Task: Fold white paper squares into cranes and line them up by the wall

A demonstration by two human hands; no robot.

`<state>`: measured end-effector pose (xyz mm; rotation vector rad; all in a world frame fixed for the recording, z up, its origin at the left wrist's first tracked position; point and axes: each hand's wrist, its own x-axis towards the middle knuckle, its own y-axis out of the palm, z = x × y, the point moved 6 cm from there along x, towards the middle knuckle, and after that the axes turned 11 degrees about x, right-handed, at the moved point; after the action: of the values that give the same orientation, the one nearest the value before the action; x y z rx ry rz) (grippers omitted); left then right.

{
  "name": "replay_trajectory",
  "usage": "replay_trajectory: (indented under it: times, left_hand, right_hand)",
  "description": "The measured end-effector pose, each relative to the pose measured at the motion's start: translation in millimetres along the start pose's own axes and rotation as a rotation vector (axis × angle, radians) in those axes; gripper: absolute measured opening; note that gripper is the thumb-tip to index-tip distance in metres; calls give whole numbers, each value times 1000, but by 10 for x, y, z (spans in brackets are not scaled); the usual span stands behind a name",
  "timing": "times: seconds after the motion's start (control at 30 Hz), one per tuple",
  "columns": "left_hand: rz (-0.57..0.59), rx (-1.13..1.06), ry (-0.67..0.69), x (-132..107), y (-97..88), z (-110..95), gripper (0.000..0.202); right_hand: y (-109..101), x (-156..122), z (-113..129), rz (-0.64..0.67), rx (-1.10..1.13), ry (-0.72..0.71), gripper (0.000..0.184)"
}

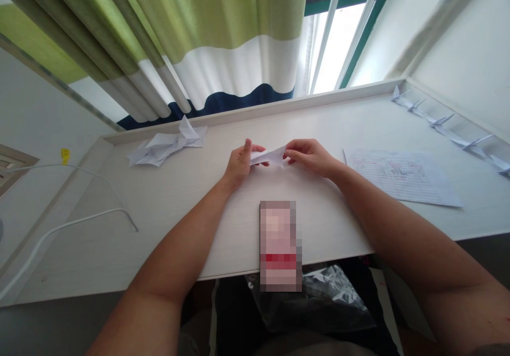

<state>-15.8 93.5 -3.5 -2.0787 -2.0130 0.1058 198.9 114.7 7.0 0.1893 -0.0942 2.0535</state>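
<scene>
A folded white paper [269, 157] is gripped at both ends — pinched by the left hand [239, 164] and the right hand [311, 157] — over the worktop [319, 125], a row of paper cranes [442, 125] lying to the right.

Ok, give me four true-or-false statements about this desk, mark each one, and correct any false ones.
1. The left hand and right hand hold one folded white paper between them. True.
2. The paper cranes stand along the left side of the desk. False: they stand in a row along its right side.
3. A sheet with red markings lies to the right of the right hand. True.
4. The crumpled paper lies on the floor. False: it lies on the desk, beyond and left of the left hand.
</scene>
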Motion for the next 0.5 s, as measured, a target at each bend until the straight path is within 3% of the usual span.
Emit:
replay_trajectory:
  times: [0.2,0.4,0.5]
  left_hand:
    - [58,-2,18,-7,32,-40,94]
    - [109,-50,48,1,39,-28,68]
    - [104,-101,46,23,36,6,66]
  right_hand:
    - [63,36,-71,-61,39,-28,37]
    - [12,61,-93,-199,65,-24,33]
    - [16,61,-101,-248,125,-12,29]
